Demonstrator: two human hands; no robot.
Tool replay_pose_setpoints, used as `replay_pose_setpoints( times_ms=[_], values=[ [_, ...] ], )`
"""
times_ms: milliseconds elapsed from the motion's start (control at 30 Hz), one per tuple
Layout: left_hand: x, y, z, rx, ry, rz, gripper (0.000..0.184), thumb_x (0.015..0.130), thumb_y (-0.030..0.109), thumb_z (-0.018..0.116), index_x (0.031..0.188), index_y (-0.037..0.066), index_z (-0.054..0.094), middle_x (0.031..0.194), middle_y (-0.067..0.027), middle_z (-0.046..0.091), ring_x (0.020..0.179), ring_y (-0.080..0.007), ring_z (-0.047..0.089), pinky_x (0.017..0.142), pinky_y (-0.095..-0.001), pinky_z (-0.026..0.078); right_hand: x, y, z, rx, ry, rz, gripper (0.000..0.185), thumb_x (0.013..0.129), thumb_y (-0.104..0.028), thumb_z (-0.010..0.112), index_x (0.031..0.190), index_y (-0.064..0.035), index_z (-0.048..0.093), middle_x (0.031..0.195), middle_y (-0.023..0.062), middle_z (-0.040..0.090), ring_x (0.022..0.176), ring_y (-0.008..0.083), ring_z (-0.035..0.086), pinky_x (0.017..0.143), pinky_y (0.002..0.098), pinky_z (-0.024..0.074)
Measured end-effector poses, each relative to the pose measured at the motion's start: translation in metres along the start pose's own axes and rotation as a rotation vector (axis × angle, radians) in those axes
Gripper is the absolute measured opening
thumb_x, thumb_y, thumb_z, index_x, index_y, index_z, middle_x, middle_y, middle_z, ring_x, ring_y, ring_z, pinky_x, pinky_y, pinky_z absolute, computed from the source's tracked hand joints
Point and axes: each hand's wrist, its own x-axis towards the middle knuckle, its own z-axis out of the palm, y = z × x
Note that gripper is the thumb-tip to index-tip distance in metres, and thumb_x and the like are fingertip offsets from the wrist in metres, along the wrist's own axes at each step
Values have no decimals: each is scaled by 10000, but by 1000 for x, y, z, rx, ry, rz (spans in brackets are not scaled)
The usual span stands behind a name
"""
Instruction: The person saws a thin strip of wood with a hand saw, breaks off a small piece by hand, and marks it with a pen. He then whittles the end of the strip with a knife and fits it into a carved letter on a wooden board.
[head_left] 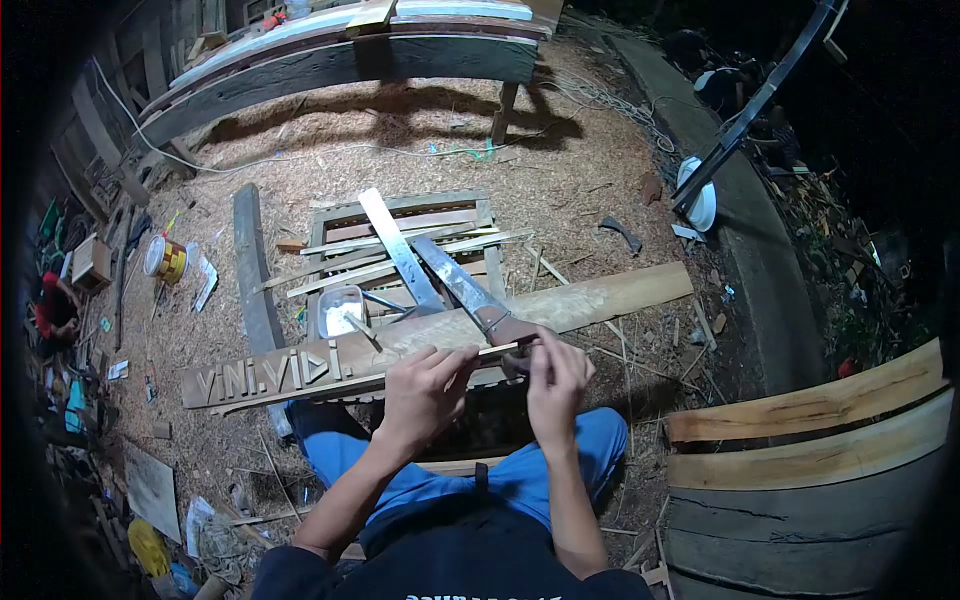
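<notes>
My left hand (428,388) is closed around a thin wooden strip (300,391), which runs along the near edge of a long board (590,300). Fingers pinched, my right hand (560,378) is at the strip's right end; a small dark shape beside it is unclear. Letters made of thin wood pieces (275,375) read "VINI.VIDI." on the board's left part. Just beyond my hands lies a handsaw (460,278), its handle resting on the board. A flat metal straightedge (400,250) is left of the saw. Near it stands a clear tub (341,308) holding something white, with a stick.
A slatted wooden frame (400,210) with loose strips lies beyond the board. Farther back is a long workbench (350,75). Planks (810,440) are at the right, a paint bucket (165,258) at the left. Wood shavings cover the ground. Another person (58,310) is at the far left.
</notes>
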Motion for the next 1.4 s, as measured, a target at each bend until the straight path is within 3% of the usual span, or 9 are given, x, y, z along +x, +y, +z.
replay_pose_setpoints(
  times_ms=[100, 167, 333, 567, 900, 967, 1233, 1333, 1400],
  values=[
    [-7, 3, -4, 40, 22, 25, 174, 857, 114, 774, 1024, 103, 728, 827, -47, 718, 679, -222, 646, 586, -373, 511, 3, -35, -25, 236, 88, 5, 287, 987, -214, 675, 1244, -99, 733, 1230, 69, 692, 1107, 267, 609, 1000, 428, 410],
    [-5, 10, -13, 44, 29, 69, 176, 853, 116, 776, 1021, 105, 724, 824, -38, 715, 678, -215, 646, 585, -370, 513, 5, -59, -35, -102, 29, -345, 284, 982, -215, 679, 1239, -104, 732, 1202, 59, 699, 1083, 265, 623, 1011, 436, 404],
    [-7, 17, -35, -21, 101, 143, 172, 844, 113, 771, 1007, 103, 716, 815, -21, 702, 681, -204, 645, 587, -367, 517, 9, -73, -37, -48, -68, -498, 256, 857, -101, 761, 1111, -97, 729, 1043, 46, 686, 1030, 268, 645, 949, 430, 438],
    [-22, 10, -77, 45, 30, 93, 158, 847, 124, 759, 996, 96, 714, 769, -26, 644, 704, -204, 645, 622, -358, 518, 6, -99, -32, 33, -93, -517, 235, 816, -47, 793, 1043, -68, 738, 977, 87, 695, 943, 292, 664, 829, 418, 490],
    [-29, 0, -97, 126, 12, 94, 127, 891, 210, 718, 965, 109, 699, 732, -23, 601, 665, -190, 612, 591, -345, 484, -2, -120, -16, 29, 7, -550, 254, 774, -37, 808, 1019, -53, 742, 963, 73, 709, 862, 263, 676, 808, 392, 471],
    [-28, -3, -99, 130, 7, 95, 130, 894, 219, 718, 961, 110, 696, 732, -21, 599, 665, -187, 611, 588, -344, 483, -4, -126, -14, 29, 30, -515, 278, 724, 69, 772, 983, -25, 742, 921, 88, 713, 833, 268, 661, 797, 388, 470],
    [-26, -13, -93, 158, 2, 146, 167, 876, 242, 723, 979, 115, 692, 769, -6, 608, 704, -177, 629, 602, -335, 500, 3, -117, -14, 51, -66, -463, 181, 847, -28, 761, 1017, -36, 702, 936, 91, 680, 845, 279, 648, 793, 395, 464],
    [-27, -14, -97, 200, 11, 186, 183, 878, 253, 725, 996, 116, 699, 802, 1, 627, 736, -172, 648, 624, -333, 512, 13, -121, -26, 12, -331, -504, 182, 901, -90, 730, 1056, -49, 644, 926, 110, 641, 908, 308, 631, 810, 420, 475],
    [-27, -12, -103, 273, -26, 181, 200, 893, 272, 723, 1020, 119, 704, 832, 5, 642, 765, -165, 661, 646, -328, 515, 19, -122, -25, 4, -338, -549, 167, 907, -93, 720, 1049, -51, 643, 911, 106, 632, 899, 300, 625, 804, 416, 473]
  ],
)
